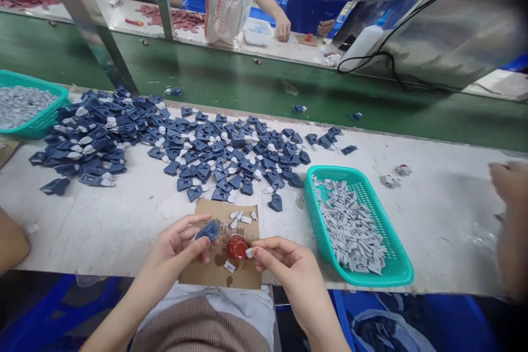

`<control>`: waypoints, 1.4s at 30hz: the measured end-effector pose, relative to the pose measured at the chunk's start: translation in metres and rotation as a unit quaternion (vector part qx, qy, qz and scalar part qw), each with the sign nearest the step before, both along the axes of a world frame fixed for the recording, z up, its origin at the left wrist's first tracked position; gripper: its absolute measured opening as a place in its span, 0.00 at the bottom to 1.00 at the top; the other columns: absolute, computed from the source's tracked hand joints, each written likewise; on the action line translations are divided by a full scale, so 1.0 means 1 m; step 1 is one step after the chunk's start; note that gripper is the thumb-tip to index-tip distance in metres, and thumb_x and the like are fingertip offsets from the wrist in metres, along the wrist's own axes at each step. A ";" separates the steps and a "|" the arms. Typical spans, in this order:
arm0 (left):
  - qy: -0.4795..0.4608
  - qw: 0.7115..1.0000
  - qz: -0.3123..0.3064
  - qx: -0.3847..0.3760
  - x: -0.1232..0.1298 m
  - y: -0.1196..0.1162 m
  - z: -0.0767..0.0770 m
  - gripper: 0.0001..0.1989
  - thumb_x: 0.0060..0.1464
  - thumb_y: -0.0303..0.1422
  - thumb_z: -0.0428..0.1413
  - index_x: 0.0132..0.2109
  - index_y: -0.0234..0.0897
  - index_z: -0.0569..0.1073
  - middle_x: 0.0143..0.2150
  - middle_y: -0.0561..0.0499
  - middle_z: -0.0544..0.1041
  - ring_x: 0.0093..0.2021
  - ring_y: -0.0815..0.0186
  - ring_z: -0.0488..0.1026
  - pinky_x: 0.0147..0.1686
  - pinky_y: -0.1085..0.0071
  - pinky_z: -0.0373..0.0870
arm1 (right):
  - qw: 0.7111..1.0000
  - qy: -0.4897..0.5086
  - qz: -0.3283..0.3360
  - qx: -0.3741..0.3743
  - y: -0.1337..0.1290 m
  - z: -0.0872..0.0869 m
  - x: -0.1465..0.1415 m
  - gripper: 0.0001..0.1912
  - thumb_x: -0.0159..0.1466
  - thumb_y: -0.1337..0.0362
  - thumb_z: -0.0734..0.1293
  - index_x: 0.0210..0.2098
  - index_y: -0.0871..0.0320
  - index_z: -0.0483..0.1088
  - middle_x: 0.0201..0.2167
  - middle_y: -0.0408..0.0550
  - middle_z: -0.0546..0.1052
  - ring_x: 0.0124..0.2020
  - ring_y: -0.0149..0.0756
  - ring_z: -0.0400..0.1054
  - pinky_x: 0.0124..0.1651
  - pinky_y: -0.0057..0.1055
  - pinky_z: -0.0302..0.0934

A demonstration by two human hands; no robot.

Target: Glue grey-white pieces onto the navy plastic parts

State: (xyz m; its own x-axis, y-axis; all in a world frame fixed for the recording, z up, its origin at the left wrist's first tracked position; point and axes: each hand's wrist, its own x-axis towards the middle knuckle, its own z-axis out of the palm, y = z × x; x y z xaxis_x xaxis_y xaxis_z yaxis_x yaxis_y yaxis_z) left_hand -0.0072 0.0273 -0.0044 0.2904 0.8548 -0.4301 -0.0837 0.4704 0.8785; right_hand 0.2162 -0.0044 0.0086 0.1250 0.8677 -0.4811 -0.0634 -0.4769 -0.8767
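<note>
The white desk (pixel 445 214) spans the whole width, with a long green strip (pixel 231 80) running along its far side. Dark blue parts with pale tips (pixel 225 154) spread over the middle and left of the desk, piled thickest at the left and pointing every which way. A green basket (pixel 399 258) full of small grey pieces (pixel 350 225) stands to the right, its long axis running from far left to near right; another green basket (pixel 61 110) shows at the left edge. At the near edge, in front of the person, lies a sheet of brown cardboard (pixel 204 274) with dark wet spots. Both hands are over it, each in a pinch: the left hand (pixel 181 242) grips a dark blue part (pixel 209 230) between thumb and fingers, and the right hand (pixel 286 264) has a small pale piece between thumb and forefinger. Between them sits a shiny, round red thing (pixel 237 247). The held blue part slants, its long axis rising from lower left to upper right, its free end pointing up and right, away from the palm. Several loose white pieces (pixel 246 219) lie near the cardboard's far edge, at mixed angles, and one more rests nearer the person. The pinched pale piece (pixel 249 253) lies roughly sideways, its free end pointing left at the red thing's rim; whether they touch I cannot tell
</note>
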 end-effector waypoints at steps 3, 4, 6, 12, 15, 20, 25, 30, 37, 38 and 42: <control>-0.002 1.000 0.023 -0.010 0.001 -0.010 -0.003 0.18 0.55 0.44 0.62 0.49 0.41 0.73 0.39 0.46 0.83 0.30 0.62 0.78 0.36 0.65 0.75 | 1.000 -0.008 0.003 -0.002 0.002 -0.002 -0.007 0.15 0.51 0.52 0.78 0.28 0.58 0.80 0.22 0.46 0.80 0.24 0.34 0.71 0.31 0.31 0.67; -0.005 0.999 0.031 -0.013 0.002 -0.012 -0.003 0.18 0.55 0.45 0.62 0.48 0.41 0.73 0.39 0.45 0.83 0.30 0.62 0.79 0.37 0.65 0.75 | 1.000 -0.014 0.001 -0.003 0.003 -0.001 -0.009 0.15 0.51 0.53 0.79 0.27 0.58 0.79 0.21 0.46 0.80 0.24 0.35 0.71 0.31 0.31 0.67; -0.017 0.999 0.047 -0.023 0.003 -0.014 -0.002 0.17 0.54 0.45 0.63 0.46 0.41 0.75 0.41 0.45 0.83 0.33 0.60 0.80 0.37 0.65 0.76 | 1.000 -0.026 -0.006 -0.003 0.005 -0.001 -0.011 0.14 0.50 0.54 0.79 0.26 0.58 0.79 0.20 0.45 0.79 0.23 0.34 0.71 0.31 0.31 0.67; -0.061 0.994 0.081 -0.051 0.006 -0.014 0.002 0.15 0.51 0.40 0.66 0.44 0.40 0.78 0.46 0.46 0.82 0.40 0.60 0.81 0.39 0.68 0.76 | 0.999 -0.038 -0.004 0.001 0.009 -0.007 -0.008 0.16 0.48 0.52 0.79 0.24 0.58 0.78 0.18 0.45 0.78 0.20 0.33 0.69 0.28 0.30 0.66; -0.091 0.989 0.090 -0.070 0.006 -0.015 0.003 0.14 0.49 0.38 0.68 0.43 0.41 0.79 0.42 0.48 0.83 0.38 0.63 0.80 0.35 0.73 0.75 | 1.000 -0.026 -0.003 -0.002 0.009 -0.007 -0.009 0.16 0.48 0.53 0.80 0.24 0.58 0.78 0.18 0.44 0.78 0.20 0.32 0.67 0.28 0.30 0.65; -0.084 0.991 0.086 -0.062 0.005 -0.015 -0.004 0.13 0.51 0.37 0.66 0.45 0.41 0.80 0.42 0.48 0.83 0.39 0.62 0.81 0.35 0.72 0.77 | 1.000 -0.022 -0.005 -0.011 0.010 0.001 -0.011 0.15 0.48 0.54 0.80 0.24 0.58 0.78 0.19 0.44 0.78 0.21 0.32 0.67 0.28 0.29 0.63; -0.041 0.993 0.108 0.017 0.005 -0.017 -0.015 0.14 0.51 0.33 0.66 0.46 0.42 0.80 0.45 0.48 0.84 0.45 0.61 0.81 0.44 0.70 0.79 | 1.000 -0.024 -0.003 -0.015 0.010 0.003 -0.010 0.14 0.48 0.55 0.80 0.24 0.58 0.78 0.19 0.43 0.78 0.21 0.31 0.67 0.29 0.28 0.62; -0.006 0.992 0.111 0.066 0.008 -0.020 -0.015 0.08 0.53 0.31 0.64 0.42 0.41 0.82 0.46 0.48 0.83 0.48 0.60 0.80 0.46 0.71 0.80 | 1.000 -0.020 -0.005 -0.016 0.011 0.001 -0.010 0.15 0.47 0.54 0.80 0.24 0.58 0.78 0.19 0.43 0.78 0.21 0.31 0.67 0.28 0.27 0.62; 0.033 0.976 0.114 0.180 0.011 -0.018 -0.013 0.10 0.51 0.24 0.64 0.39 0.44 0.83 0.42 0.50 0.83 0.46 0.63 0.80 0.42 0.77 0.79 | 1.000 -0.015 -0.004 -0.010 0.009 -0.002 -0.010 0.15 0.48 0.54 0.80 0.24 0.58 0.78 0.19 0.43 0.78 0.21 0.29 0.66 0.28 0.26 0.61; 0.034 0.973 0.118 0.194 0.012 -0.017 -0.013 0.10 0.50 0.24 0.64 0.38 0.44 0.83 0.42 0.50 0.83 0.46 0.64 0.80 0.42 0.77 0.79 | 1.000 -0.015 -0.004 -0.010 0.009 -0.001 -0.009 0.15 0.48 0.54 0.80 0.24 0.58 0.78 0.19 0.43 0.78 0.21 0.29 0.66 0.27 0.26 0.61; 0.037 0.962 0.129 0.239 0.018 -0.015 -0.010 0.11 0.49 0.23 0.65 0.37 0.44 0.83 0.40 0.50 0.82 0.44 0.65 0.80 0.43 0.78 0.78 | 1.000 -0.010 -0.027 0.006 0.009 0.007 -0.009 0.14 0.49 0.55 0.81 0.24 0.58 0.79 0.19 0.42 0.77 0.22 0.28 0.67 0.28 0.24 0.62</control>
